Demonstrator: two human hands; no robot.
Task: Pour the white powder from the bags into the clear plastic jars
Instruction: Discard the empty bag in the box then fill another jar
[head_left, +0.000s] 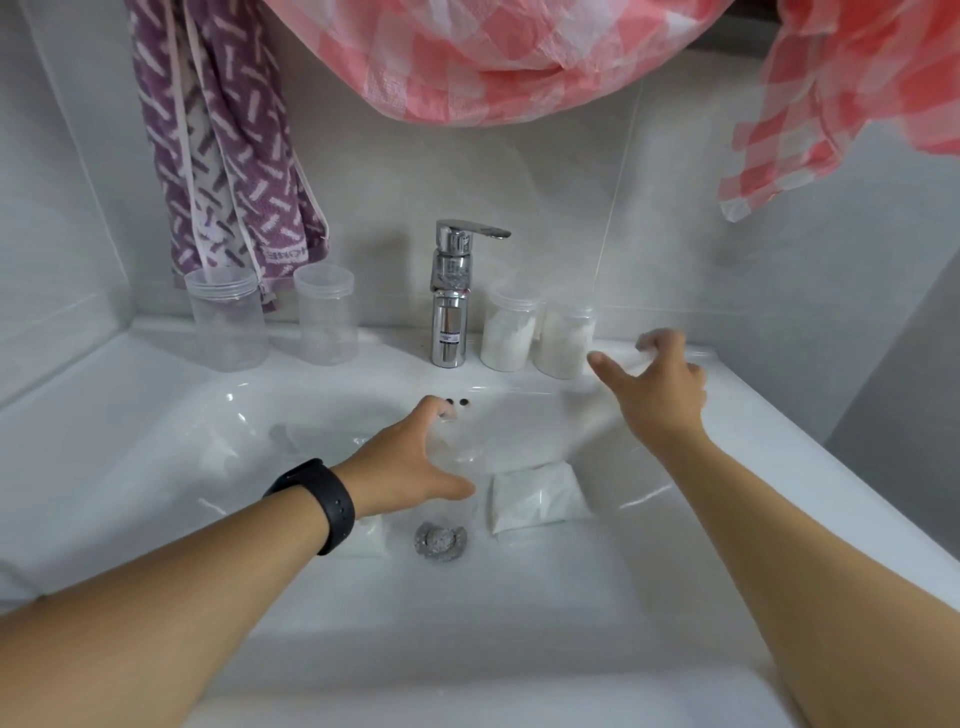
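The soft, limp clear plastic bag of white powder (535, 496) looks slippery; pinch its top corners. Both the left hand (410, 462) and right hand (657, 387) are spread, holding nothing.

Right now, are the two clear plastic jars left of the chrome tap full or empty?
Empty: both clear plastic jars show no powder; you see straight through them.

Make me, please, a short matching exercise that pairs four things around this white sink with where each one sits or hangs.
Things:
1. chrome metal tap
2. two empty clear plastic jars
3. flat clear bag of white powder
4. purple patterned towel

Places:
A. lying in the basin, right of the drain
B. hanging on the wall at the back left
C. standing on the ledge, left of the tap
D. upright at the middle of the ledge

Pairs: 1-D, 2-C, 3-A, 4-B
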